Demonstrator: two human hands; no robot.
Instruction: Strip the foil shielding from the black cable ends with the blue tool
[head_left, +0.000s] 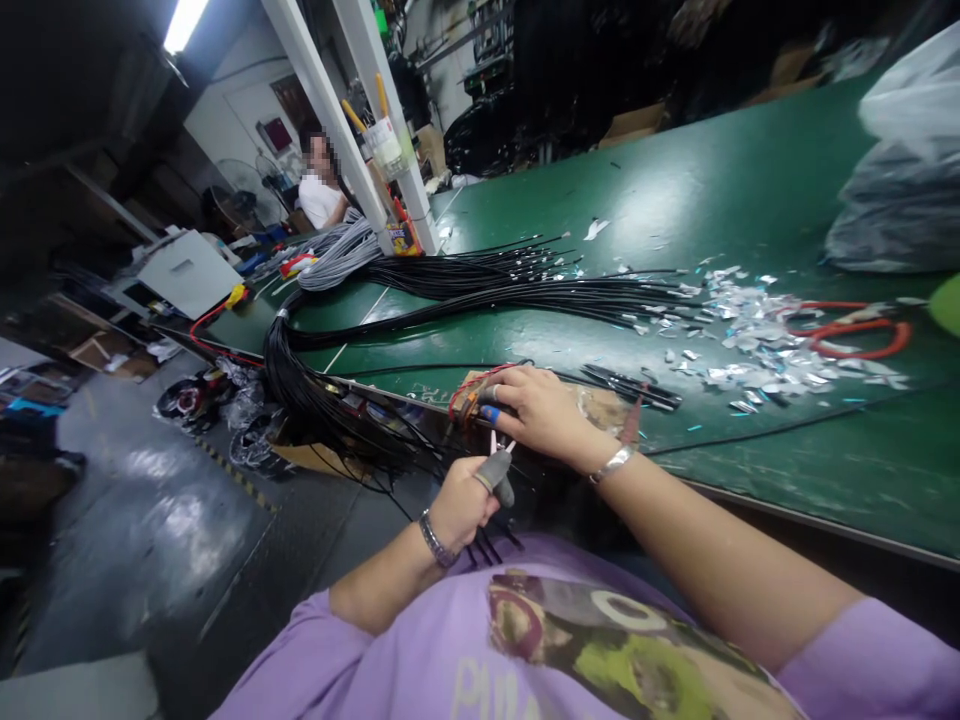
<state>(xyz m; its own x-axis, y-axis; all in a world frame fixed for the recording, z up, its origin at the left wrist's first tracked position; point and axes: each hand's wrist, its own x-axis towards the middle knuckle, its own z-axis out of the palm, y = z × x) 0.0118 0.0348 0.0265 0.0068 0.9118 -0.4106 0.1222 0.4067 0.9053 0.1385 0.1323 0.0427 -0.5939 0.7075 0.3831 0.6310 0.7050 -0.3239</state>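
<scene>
My left hand (466,500), with grey covers on its thumb and a finger, is closed around black cables (484,548) whose lengths show beneath it. Just above its thumb, a small silvery forked piece (501,444) sticks up; I cannot tell what it is. My right hand (544,415), a blue band on one finger, curls at the bench edge over a board (600,405) with red wires (480,380). What lies inside its fingers is hidden. A thick bundle of black cables (450,310) curves over the bench and hangs off its edge on the left.
Foil scraps (757,330) and red-handled scissors (862,335) lie on the green bench (675,200). Dark slim tools (630,385) rest near my right hand. A full plastic bag (900,180) stands far right; grey cables (337,255) lie by white posts (386,120). Another person (321,185) sits beyond.
</scene>
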